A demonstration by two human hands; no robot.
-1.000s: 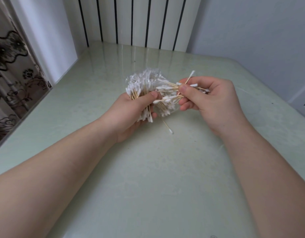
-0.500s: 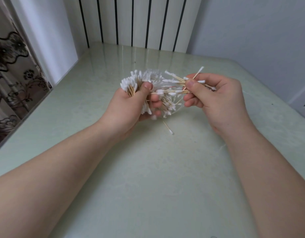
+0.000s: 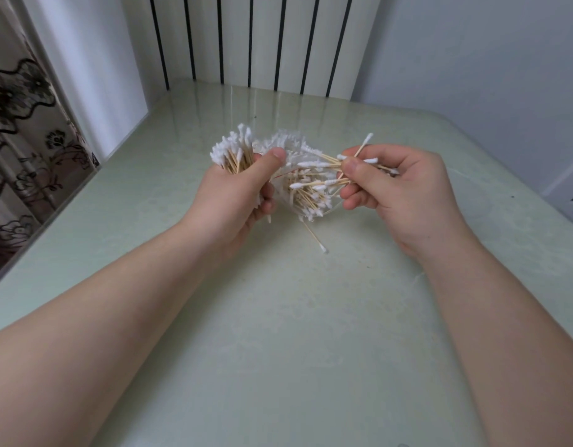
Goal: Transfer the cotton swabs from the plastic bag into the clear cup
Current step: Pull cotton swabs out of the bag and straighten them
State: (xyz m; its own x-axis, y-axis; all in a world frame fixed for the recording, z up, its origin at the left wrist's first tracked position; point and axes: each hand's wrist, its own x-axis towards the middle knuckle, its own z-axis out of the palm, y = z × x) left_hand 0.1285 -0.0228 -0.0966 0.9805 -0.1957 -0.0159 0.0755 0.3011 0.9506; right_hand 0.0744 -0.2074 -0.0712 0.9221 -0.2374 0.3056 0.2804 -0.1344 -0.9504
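Your left hand grips a bundle of cotton swabs above the table; your right hand, at its 3 o'clock, pinches several more, one stray swab lying at 6 o'clock.

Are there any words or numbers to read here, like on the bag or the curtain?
None: no word, number or sign can be read anywhere here.
The plastic bag shows no print that can be read.
The cotton swabs, gripped by the left hand and pinched by the right hand, are plain.
The curtain has only a flower pattern; the table carries no writing.
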